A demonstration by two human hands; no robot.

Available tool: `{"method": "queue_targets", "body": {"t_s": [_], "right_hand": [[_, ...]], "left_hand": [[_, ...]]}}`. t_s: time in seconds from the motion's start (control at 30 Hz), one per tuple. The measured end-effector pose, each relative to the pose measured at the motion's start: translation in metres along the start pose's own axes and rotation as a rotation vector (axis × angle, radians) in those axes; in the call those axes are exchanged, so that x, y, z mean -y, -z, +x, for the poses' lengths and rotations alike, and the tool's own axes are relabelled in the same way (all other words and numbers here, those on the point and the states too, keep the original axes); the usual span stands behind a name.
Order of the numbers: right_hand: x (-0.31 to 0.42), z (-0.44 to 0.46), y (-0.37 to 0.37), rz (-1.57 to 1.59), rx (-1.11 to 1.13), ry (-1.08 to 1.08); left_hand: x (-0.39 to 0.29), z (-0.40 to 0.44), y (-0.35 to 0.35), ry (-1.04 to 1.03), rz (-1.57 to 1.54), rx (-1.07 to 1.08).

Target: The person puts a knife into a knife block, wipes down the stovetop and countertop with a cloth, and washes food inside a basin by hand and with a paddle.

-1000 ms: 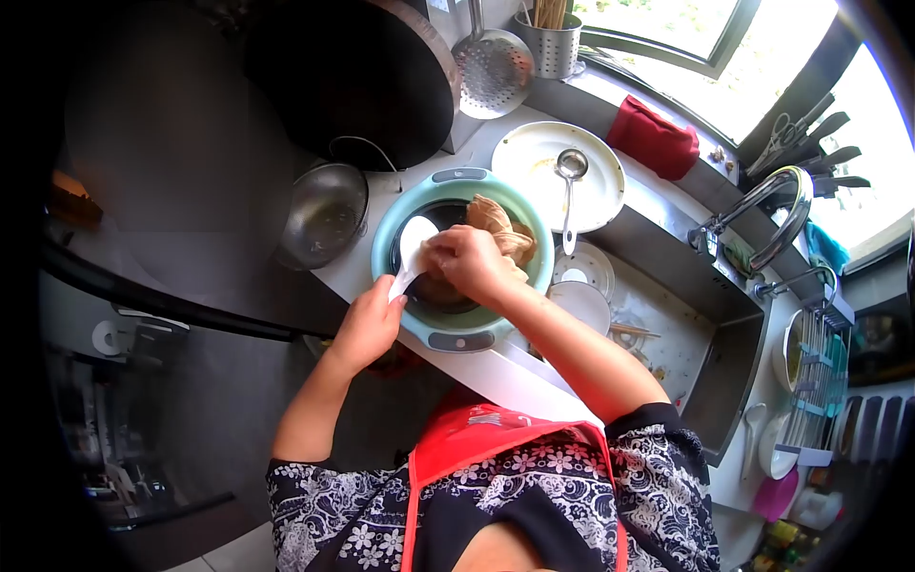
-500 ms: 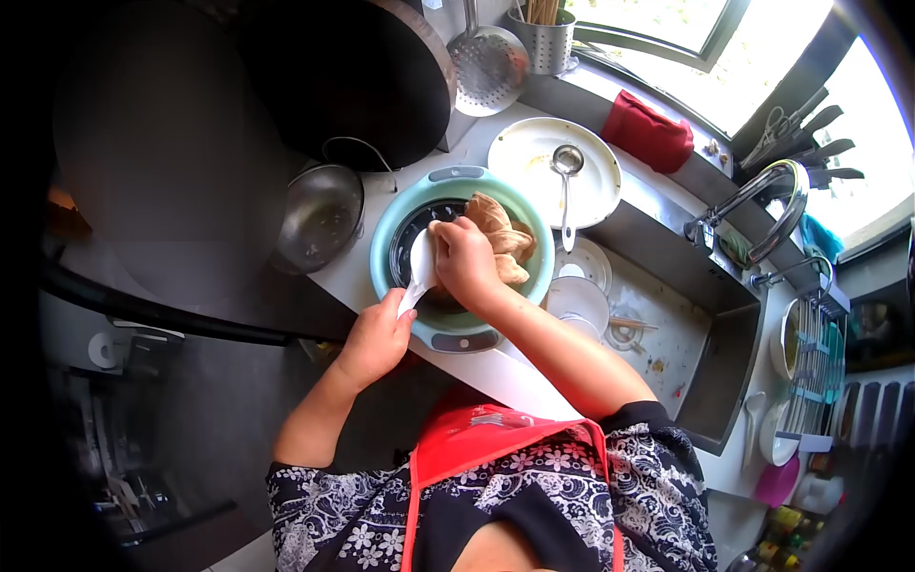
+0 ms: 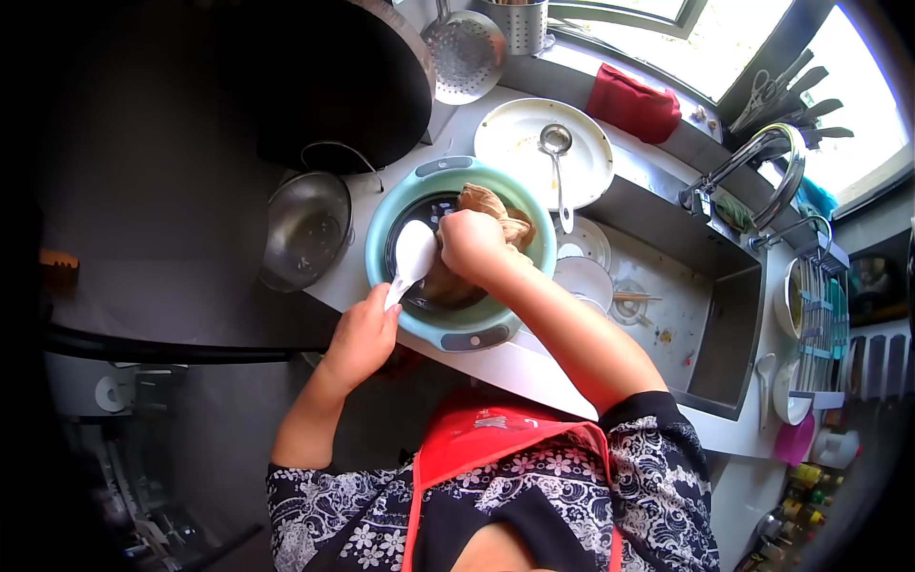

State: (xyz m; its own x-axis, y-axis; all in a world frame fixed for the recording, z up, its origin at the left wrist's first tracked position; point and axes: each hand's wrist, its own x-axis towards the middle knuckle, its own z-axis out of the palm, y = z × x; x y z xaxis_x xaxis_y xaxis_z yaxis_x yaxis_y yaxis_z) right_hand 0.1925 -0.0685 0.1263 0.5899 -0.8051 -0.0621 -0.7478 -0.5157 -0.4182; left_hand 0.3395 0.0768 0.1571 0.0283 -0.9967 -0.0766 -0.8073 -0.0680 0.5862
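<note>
Kitchen: s/s sink w/ tap, dirty plate w/ ladle on table, lg skimmer, knives nr window, dish rack, red apron.

Right hand — fingertips out of sight

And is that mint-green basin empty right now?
The basin isn't empty: tan, folded-looking pieces show inside it, beside the right hand. How full, I can't tell.
</note>
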Motion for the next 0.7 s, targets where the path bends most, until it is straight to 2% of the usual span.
{"method": "queue_targets", "body": {"t_s": [0.07, 0.13, 0.17, 0.2, 0.3, 0.33, 0.4, 0.5, 0.63, 0.7], "right_hand": [[-0.002, -0.008, 0.003, 0.103, -0.023, -0.042], [0.001, -0.025, -0.004, 0.667, -0.282, 0.148], [0.003, -0.029, -0.009, 0.704, -0.369, 0.323], [0.008, -0.030, -0.017, 0.804, -0.463, 0.347], [-0.005, -0.014, -0.022, 0.856, -0.588, 0.212], [-0.010, -0.008, -0.020, 0.950, -0.530, 0.125], [-0.013, -0.012, -0.027, 0.785, -0.611, 0.231], [0.006, -0.043, -0.025, 0.771, -0.559, 0.434], [-0.015, -0.019, -0.020, 0.712, -0.553, 0.314], [-0.024, -0.008, -0.025, 0.473, -0.474, 0.317]], "left_hand": [[-0.003, 0.003, -0.003, 0.002, 0.028, -0.013], [-0.010, 0.008, -0.008, 0.050, 0.039, -0.016], [-0.008, 0.011, -0.013, -0.041, 0.110, -0.080], [-0.012, 0.010, -0.015, -0.033, 0.124, -0.090], [-0.044, 0.004, -0.016, 0.146, 0.002, -0.037], [-0.051, 0.001, -0.018, 0.156, 0.016, -0.048], [-0.057, -0.004, -0.024, 0.160, -0.066, -0.066], [-0.057, -0.004, -0.031, 0.219, 0.009, -0.081], [-0.067, -0.017, -0.023, 0.237, 0.018, -0.063], [-0.058, -0.020, -0.017, 0.213, -0.017, -0.064]]}}
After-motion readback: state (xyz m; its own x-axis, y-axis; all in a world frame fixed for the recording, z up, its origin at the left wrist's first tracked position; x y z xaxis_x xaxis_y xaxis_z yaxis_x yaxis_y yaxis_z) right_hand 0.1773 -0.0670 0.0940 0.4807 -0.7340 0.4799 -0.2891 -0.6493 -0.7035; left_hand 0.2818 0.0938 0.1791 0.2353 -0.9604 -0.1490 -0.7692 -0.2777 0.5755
